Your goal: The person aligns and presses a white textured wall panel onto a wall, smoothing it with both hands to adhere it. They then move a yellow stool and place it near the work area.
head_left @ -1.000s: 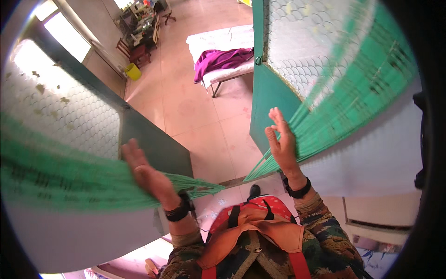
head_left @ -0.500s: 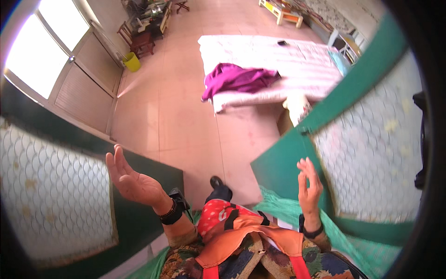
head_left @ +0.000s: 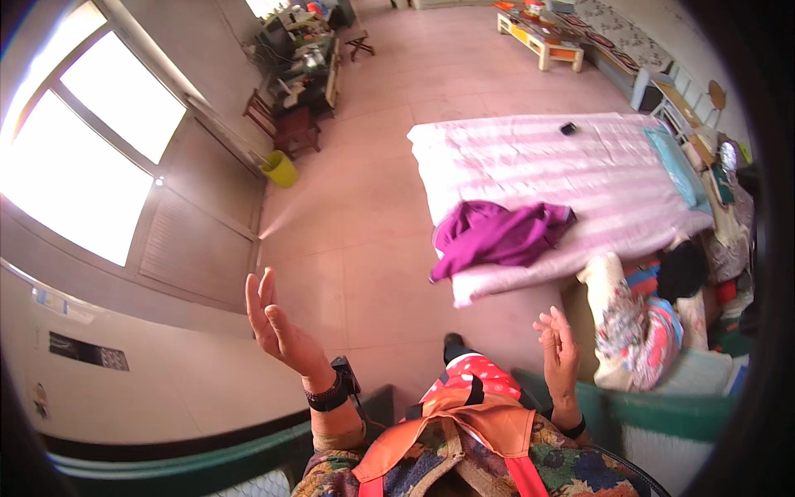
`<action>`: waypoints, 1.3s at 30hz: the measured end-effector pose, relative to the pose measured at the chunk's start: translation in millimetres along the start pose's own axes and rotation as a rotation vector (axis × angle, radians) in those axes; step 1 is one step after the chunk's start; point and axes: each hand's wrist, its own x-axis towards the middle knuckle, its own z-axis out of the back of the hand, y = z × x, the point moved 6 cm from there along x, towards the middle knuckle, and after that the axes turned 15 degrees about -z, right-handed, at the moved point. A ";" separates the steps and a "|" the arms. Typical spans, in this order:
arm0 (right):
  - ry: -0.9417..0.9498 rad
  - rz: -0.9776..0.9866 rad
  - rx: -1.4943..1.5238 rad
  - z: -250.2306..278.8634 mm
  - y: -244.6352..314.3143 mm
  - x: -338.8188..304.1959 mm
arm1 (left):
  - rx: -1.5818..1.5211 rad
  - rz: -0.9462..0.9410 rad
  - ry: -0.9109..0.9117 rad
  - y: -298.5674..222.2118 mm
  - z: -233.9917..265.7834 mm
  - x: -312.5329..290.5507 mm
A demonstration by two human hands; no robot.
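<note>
The two green door leaves, which flanked both hands half a second ago, have dropped to the lower edge of the frame, and the pink-and-white bed (head_left: pixel 604 170) beyond now shows more fully. At far left, bright panes fill a glazed door (head_left: pixel 124 141), with a pale cabinet-like surface (head_left: pixel 149 360) below. Near lower left centre, the left hand (head_left: pixel 286 335) is raised, its fingers somewhat apart and thumb spread wide, around open air. The left door leaf (head_left: pixel 166 474) runs along the bottom edge, below the hand. Above, a yellow-green bin (head_left: pixel 279 170) stands beside a reddish wooden chair (head_left: pixel 296 131) and a cluttered desk (head_left: pixel 310 70). A dark shoe (head_left: pixel 453 340) shows on the pinkish tiled floor (head_left: pixel 381 282) at lower centre. A purple garment (head_left: pixel 505 236) lies rumpled on the bed's near side, right of centre. At lower right, the right hand (head_left: pixel 561 356) points upward, fingers loosely bent and slightly parted, likewise around open air. The right door leaf (head_left: pixel 654 412) stands just beside its wrist, blocking the way to the right. Beyond that, heaped cloths (head_left: pixel 633 331) crowd the bed's near side; a light-blue pillow (head_left: pixel 679 170) lies at its right end.
</note>
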 end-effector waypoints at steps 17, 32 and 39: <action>0.128 0.185 -0.076 -287.8 130.6 267.9 | 0.204 0.091 -0.039 279.9 -16.4 195.7; -0.118 0.165 -0.253 -449.2 217.5 478.3 | -0.361 0.269 0.465 557.0 -299.2 346.1; -0.205 0.071 -0.011 -516.4 238.2 655.5 | -0.427 0.335 0.641 669.3 -429.0 416.0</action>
